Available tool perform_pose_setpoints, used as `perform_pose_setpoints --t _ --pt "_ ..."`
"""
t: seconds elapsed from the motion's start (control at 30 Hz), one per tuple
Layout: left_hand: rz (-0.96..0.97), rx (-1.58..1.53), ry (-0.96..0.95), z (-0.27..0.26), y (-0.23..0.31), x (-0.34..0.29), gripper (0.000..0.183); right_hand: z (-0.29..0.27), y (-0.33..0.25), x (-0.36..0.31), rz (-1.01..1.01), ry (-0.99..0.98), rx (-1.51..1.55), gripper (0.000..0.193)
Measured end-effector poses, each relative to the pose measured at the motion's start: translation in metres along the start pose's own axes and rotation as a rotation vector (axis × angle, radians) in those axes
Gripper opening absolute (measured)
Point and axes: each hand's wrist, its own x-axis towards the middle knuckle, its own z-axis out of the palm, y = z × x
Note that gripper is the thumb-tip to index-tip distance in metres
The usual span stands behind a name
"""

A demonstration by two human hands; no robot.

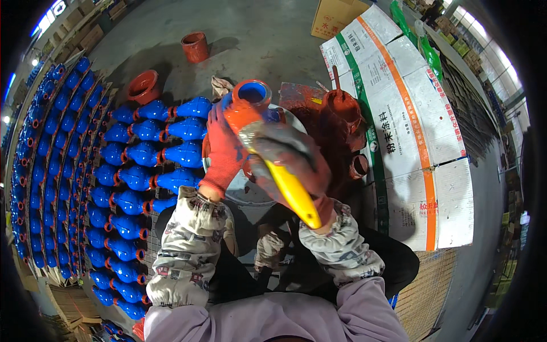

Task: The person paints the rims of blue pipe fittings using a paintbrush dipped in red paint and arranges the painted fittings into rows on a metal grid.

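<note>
My left hand (223, 157), in a red glove, is closed on a blue pipe fitting (252, 92) whose round mouth has an orange-red painted rim. In my right hand (296, 159), in a grey and red glove, is a paintbrush (293, 196) with a yellow handle. Its paint-covered bristles, blurred by motion, are at the fitting just below the rim. Both hands are over a round white surface (250, 196), largely hidden by them. Most of the fitting's body is hidden behind my hands and the brush.
Rows of blue fittings (137, 178) with orange-red ends lie at left, beside a fuller rack (48, 171). Right of my hands stands a red-stained paint pot (343, 108) with a stick. White cardboard (410, 131) spreads at right. Two red buckets (195, 47) stand on the floor ahead.
</note>
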Motion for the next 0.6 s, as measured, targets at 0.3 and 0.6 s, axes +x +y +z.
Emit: perform_pose_setpoints --t 0.3,0.6 --pt "0.069 0.035 -0.17 -0.008 0.04 0.006 0.063 -0.034 0.007 -0.001 -0.02 -0.082 -0.321 0.036" --pt "0.101 -0.083 -0.22 -0.004 0.036 0.004 0.068 -0.053 0.001 -0.002 0.143 0.173 -0.237 0.028"
